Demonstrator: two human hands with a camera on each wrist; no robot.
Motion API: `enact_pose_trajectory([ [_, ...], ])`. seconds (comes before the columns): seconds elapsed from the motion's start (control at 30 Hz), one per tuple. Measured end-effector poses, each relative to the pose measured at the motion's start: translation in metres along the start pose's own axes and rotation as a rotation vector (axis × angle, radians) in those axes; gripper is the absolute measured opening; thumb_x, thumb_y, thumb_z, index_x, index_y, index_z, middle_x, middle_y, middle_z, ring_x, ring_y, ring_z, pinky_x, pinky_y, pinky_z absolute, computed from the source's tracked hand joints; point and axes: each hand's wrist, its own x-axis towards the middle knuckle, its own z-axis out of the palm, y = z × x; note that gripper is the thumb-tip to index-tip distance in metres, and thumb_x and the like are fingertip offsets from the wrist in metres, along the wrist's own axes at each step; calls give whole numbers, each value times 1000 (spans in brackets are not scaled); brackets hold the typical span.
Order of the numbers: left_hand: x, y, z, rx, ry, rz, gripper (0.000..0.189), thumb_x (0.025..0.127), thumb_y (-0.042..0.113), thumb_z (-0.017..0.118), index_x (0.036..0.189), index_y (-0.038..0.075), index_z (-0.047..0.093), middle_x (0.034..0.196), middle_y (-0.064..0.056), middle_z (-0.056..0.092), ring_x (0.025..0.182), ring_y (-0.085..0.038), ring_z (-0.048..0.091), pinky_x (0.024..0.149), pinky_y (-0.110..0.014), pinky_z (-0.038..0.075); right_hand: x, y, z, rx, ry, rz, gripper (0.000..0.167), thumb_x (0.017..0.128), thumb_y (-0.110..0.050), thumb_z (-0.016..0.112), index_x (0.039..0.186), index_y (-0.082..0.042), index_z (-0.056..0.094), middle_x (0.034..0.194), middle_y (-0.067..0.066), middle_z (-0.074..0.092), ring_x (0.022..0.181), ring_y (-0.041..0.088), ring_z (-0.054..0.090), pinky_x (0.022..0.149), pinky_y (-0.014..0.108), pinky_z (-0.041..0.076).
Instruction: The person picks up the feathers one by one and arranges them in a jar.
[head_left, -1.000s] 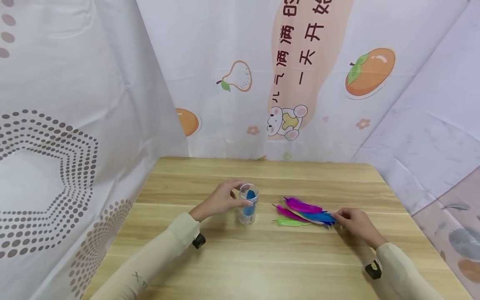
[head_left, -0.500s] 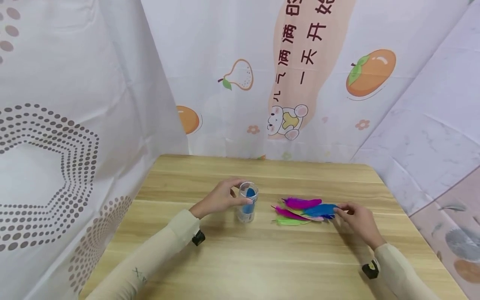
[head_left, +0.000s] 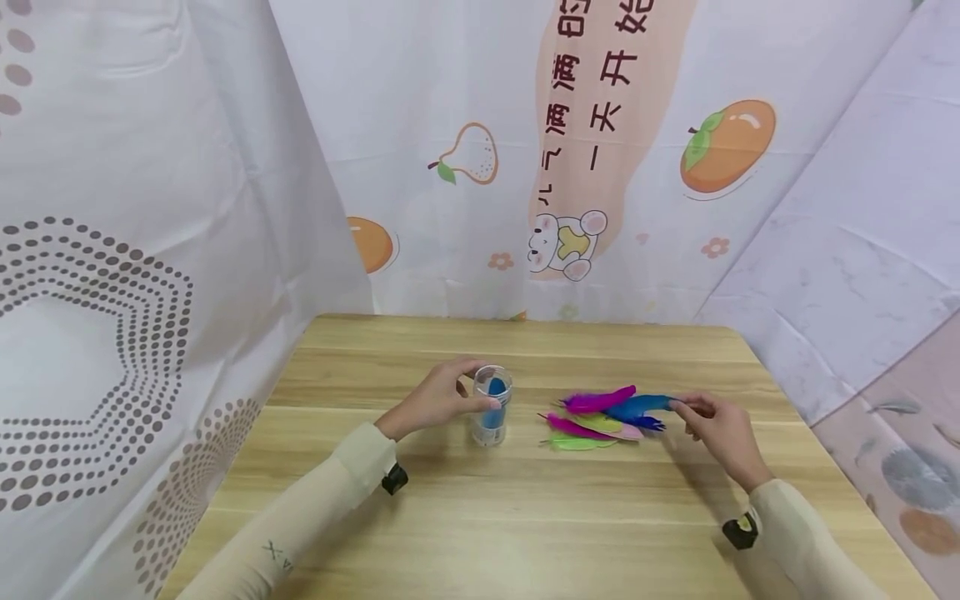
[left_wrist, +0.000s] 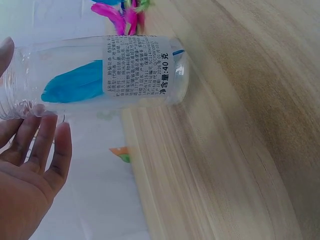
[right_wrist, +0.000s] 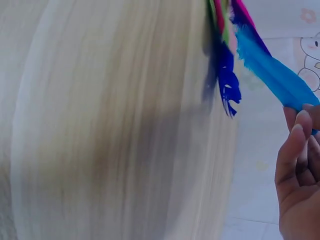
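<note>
My left hand (head_left: 441,398) grips a clear jar (head_left: 490,432) near its rim, thumb on the near side. The jar stands upright on the table, with a blue feather (left_wrist: 75,84) inside and a printed label (left_wrist: 137,67) on its wall. To the right, my right hand (head_left: 722,433) pinches the tip of another blue feather (head_left: 643,406) between thumb and fingers. That feather slants up off a loose pile, its other end still over the pile. In the pile lie magenta feathers (head_left: 597,402), a lime green feather (head_left: 581,443) and a dark blue feather (right_wrist: 228,87).
The wood-grain table (head_left: 480,517) carries the jar and the pile, a short gap between them. Patterned cloth (head_left: 420,83) hangs behind the table's back edge and along both sides. Each wrist wears a small black device (head_left: 395,478).
My right hand has risen slightly and lifted the blue feather's tip away from the pile. The top magenta feather has swung, its right end now pointing higher. My left hand keeps its grip on the jar.
</note>
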Motion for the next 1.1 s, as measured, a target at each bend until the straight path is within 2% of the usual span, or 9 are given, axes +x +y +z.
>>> enact_pose_trajectory([
  [0.13,-2,-1,0,-1,6,10,64,88,45,81,143,20,60,131,-9,65,112,-16,58,85,-35,57,-1,-2,-2,61,2,6,41,102,-39,66,119,-3,71,84,19,72,68,26,66,60,30,59],
  [0.33,-3,-3,-1,-21,2,18,60,89,45,81,141,22,62,128,-6,64,111,-16,57,83,-34,57,-1,-9,-2,124,-6,-2,41,101,-36,68,122,-1,71,83,19,72,66,22,65,58,31,57],
  [0.53,-4,-4,1,-28,1,16,58,89,46,80,140,27,62,127,1,63,113,-15,56,83,-34,57,3,-20,-2,148,-8,6,43,102,-36,66,121,2,70,79,7,71,70,29,65,60,31,59],
  [0.77,-1,0,-2,-37,10,30,55,89,45,81,138,29,62,130,-3,63,113,-12,56,85,-36,57,10,-35,-3,171,2,-16,42,103,-34,66,121,4,68,77,2,68,65,15,60,58,29,58],
  [0.93,-1,1,-1,-26,8,45,56,89,43,81,139,25,63,129,-4,64,112,-15,56,82,-33,58,13,-39,0,190,-1,-43,36,103,-27,66,122,4,69,73,1,66,62,15,58,55,27,55],
  [1.1,-2,-1,2,-28,6,40,55,89,42,82,138,25,63,126,-4,65,110,-15,56,81,-33,58,15,-44,4,207,-15,-52,36,103,-27,66,120,4,69,74,1,65,62,13,56,54,26,54],
])
